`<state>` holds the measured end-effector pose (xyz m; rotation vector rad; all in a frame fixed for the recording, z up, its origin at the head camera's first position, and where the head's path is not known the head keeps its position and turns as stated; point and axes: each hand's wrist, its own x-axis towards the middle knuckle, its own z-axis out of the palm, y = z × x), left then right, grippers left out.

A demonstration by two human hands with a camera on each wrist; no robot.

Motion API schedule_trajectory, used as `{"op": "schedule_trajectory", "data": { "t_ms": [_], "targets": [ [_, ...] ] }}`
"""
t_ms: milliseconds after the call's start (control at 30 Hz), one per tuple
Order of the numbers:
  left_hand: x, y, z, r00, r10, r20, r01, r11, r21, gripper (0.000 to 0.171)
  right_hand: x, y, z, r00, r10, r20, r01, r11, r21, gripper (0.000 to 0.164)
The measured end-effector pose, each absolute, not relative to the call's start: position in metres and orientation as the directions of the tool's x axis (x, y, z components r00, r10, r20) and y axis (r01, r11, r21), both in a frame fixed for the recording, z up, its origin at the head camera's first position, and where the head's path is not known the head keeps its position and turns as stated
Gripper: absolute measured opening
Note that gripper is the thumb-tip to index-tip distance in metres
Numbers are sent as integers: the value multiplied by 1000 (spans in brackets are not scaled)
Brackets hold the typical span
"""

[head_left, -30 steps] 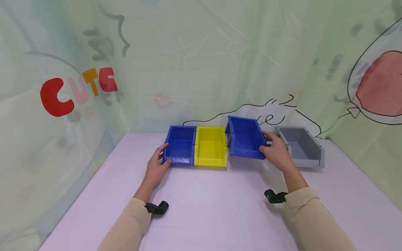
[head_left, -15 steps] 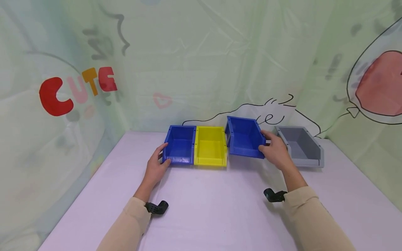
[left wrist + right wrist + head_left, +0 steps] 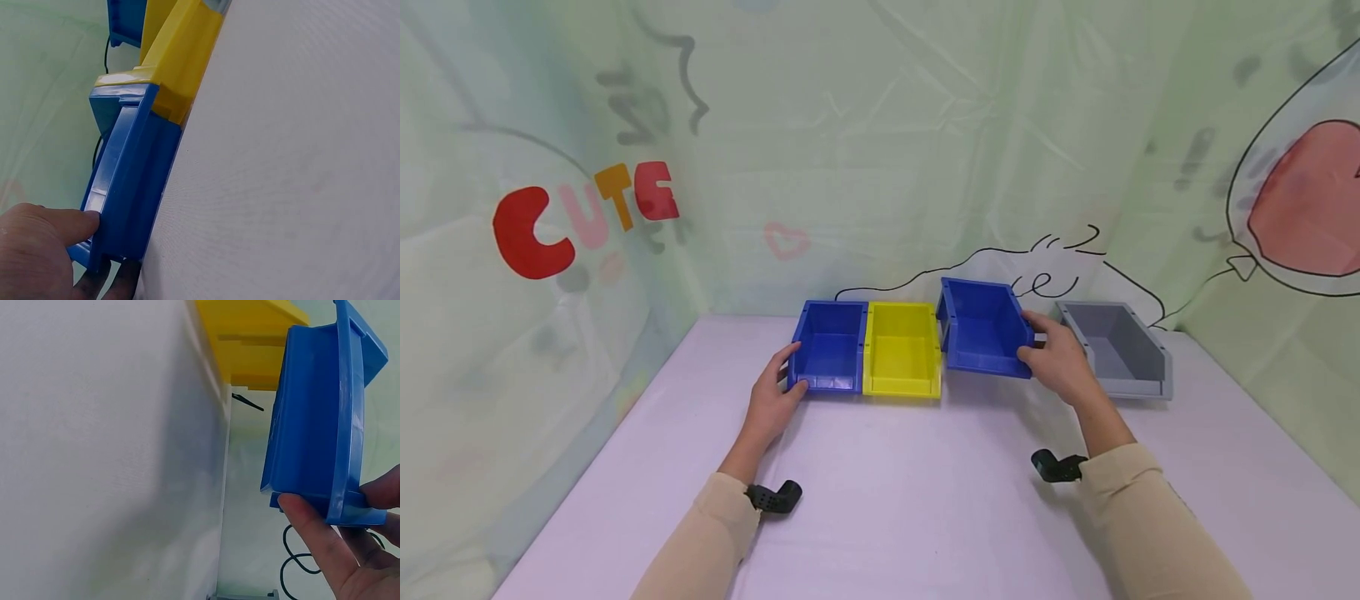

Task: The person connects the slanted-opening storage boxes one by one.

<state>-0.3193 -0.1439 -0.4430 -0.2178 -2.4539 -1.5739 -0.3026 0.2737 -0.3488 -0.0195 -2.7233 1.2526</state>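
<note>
My left hand (image 3: 772,400) grips the outer left side of a blue storage bin (image 3: 827,358); in the left wrist view its thumb (image 3: 81,225) lies on the front lip, with fingertips under the bin's end. Tight against that bin stands a yellow bin (image 3: 901,358). My right hand (image 3: 1060,362) holds a second blue bin (image 3: 985,333) by its right side, raised off the table and tilted. In the right wrist view the thumb (image 3: 384,489) is at its rim and a finger (image 3: 312,534) supports the underside. Both blue bins look hollow with nothing inside.
A grey bin (image 3: 1127,358) sits on the table right of my right hand, apart from the yellow one. The pale table (image 3: 910,483) ends at a printed backdrop (image 3: 865,167) behind the bins. Dark camera mounts (image 3: 777,497) are strapped to both wrists.
</note>
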Motion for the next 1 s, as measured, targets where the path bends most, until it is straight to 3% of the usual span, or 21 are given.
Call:
{"op": "schedule_trajectory", "data": {
  "t_ms": [433,800,1000],
  "targets": [
    [-321,-142,-441,-967,2,254,232,421,877,65,-303,274,-352,-989,80,127,-41,671,-740,72],
    [-319,-145,-443,-967,-2,256,231,422,877,66,-300,263,-348,-982,54,178,-66,794,-605,70],
    [-320,-144,-444,-963,7,271,249,421,872,65,-300,266,-350,-979,30,200,-98,795,-598,70]
  ]
}}
